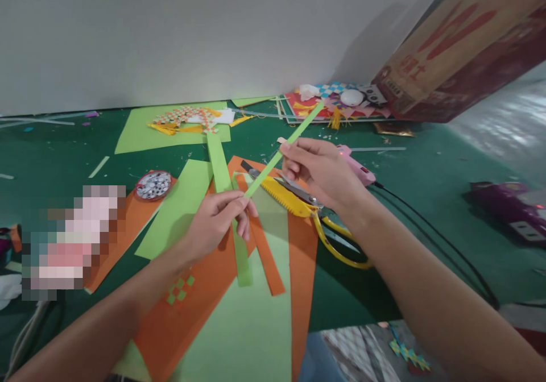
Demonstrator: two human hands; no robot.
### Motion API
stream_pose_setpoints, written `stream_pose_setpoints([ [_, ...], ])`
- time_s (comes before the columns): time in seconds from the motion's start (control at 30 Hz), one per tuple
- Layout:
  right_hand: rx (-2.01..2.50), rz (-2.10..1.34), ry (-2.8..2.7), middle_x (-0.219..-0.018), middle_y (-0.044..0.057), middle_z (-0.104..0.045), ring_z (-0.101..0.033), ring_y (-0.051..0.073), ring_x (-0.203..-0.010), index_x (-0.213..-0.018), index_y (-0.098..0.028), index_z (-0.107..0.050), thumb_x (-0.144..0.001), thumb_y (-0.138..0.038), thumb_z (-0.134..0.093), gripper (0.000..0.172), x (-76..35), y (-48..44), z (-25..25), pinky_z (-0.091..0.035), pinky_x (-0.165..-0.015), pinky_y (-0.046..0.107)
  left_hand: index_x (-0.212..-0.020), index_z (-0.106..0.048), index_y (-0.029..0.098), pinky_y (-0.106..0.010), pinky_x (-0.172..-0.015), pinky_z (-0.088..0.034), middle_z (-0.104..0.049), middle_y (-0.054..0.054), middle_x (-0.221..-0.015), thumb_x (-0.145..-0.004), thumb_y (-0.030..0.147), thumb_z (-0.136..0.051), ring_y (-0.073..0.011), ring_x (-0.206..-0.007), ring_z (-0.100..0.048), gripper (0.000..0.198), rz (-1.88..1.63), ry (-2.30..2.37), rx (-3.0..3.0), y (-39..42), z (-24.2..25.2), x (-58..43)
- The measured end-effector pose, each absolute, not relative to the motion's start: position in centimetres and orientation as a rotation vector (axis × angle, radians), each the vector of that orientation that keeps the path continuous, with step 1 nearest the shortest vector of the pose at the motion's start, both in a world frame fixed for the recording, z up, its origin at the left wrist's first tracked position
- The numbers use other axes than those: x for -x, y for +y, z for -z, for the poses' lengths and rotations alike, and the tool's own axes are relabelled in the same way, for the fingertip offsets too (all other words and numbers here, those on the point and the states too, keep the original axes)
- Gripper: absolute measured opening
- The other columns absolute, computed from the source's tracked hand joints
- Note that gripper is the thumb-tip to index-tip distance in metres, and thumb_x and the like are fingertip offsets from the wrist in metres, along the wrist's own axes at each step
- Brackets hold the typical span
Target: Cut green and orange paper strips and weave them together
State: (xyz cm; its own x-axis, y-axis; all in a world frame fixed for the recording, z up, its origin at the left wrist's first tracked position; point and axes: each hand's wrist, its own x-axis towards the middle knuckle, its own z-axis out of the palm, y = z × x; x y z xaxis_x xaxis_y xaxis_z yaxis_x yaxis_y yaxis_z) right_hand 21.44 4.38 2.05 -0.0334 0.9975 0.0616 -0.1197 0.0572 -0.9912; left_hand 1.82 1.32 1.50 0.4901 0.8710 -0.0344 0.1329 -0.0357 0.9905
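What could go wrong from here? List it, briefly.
The thin green strip, held by the left hand and right hand, might crease or tear if pulled hard. The scissors lie close to the right hand, so a careless move could risk a nick. The orange strip by the left hand might get brushed aside.

Scissors (294, 197) obstruct beneath the right hand (319, 169); past the black cable (427, 217), tabletop (447, 186) seems open.

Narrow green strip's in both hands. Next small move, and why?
Perhaps slide the right hand along the narrow green strip toward its far tip: the left hand pinches the near end; the right grips partway, leaving the tip unsupported.
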Motion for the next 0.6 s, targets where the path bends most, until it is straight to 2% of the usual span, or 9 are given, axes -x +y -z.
stream_pose_setpoints([
  [0.17, 1.061, -1.097, -1.145, -0.054, -0.006, -0.033, -0.040, 0.007, -0.048, -0.054, -0.020, -0.039, -0.078, -0.036, -0.069, 0.042, -22.0, 4.8, -1.8, -0.036, -0.048, 0.024, -0.065, -0.058, 0.017, -0.026, -0.054, -0.045, -0.046, 0.004, -0.043, -0.088, 0.025, -0.041, -0.0120, -0.044, -0.054, 0.029, -0.819, 0.925, -1.473, 1.7, -1.6, -1.5],
  [0.33, 1.085, -1.010, -1.121, -0.053, -0.006, -0.033, -0.041, 0.008, -0.048, -0.056, -0.022, -0.038, -0.076, -0.042, -0.069, 0.043, -22.5, 5.1, -1.9, -0.033, -0.045, 0.024, -0.064, -0.058, 0.017, -0.026, -0.052, -0.045, -0.045, 0.004, -0.043, -0.085, 0.022, -0.042, -0.0120, -0.043, -0.053, 0.027, -0.880, 0.916, -1.436, 2.0, -1.6, -1.2],
  [0.47, 1.124, -1.217, -1.296, -0.049, -0.005, -0.041, -0.042, 0.007, -0.046, -0.053, -0.019, -0.044, -0.071, -0.046, -0.072, 0.043, -22.1, 4.7, -2.4, -0.034, -0.046, 0.023, -0.063, -0.057, 0.017, -0.025, -0.050, -0.043, -0.046, 0.003, -0.045, -0.085, 0.021, -0.043, -0.0116, -0.043, -0.053, 0.026, -1.010, 0.934, -1.344, 2.5, -1.4, -0.9],
  [0.6, 1.219, -1.483, -1.727, -0.044, -0.005, -0.047, -0.040, 0.006, -0.041, -0.051, -0.018, -0.046, -0.073, -0.046, -0.068, 0.042, -20.9, 3.8, -2.4, -0.030, -0.043, 0.021, -0.064, -0.057, 0.017, -0.024, -0.049, -0.042, -0.045, 0.004, -0.043, -0.085, 0.024, -0.043, -0.0111, -0.042, -0.053, 0.027, -1.088, 1.023, -1.285, 2.8, -1.3, -0.8],
])
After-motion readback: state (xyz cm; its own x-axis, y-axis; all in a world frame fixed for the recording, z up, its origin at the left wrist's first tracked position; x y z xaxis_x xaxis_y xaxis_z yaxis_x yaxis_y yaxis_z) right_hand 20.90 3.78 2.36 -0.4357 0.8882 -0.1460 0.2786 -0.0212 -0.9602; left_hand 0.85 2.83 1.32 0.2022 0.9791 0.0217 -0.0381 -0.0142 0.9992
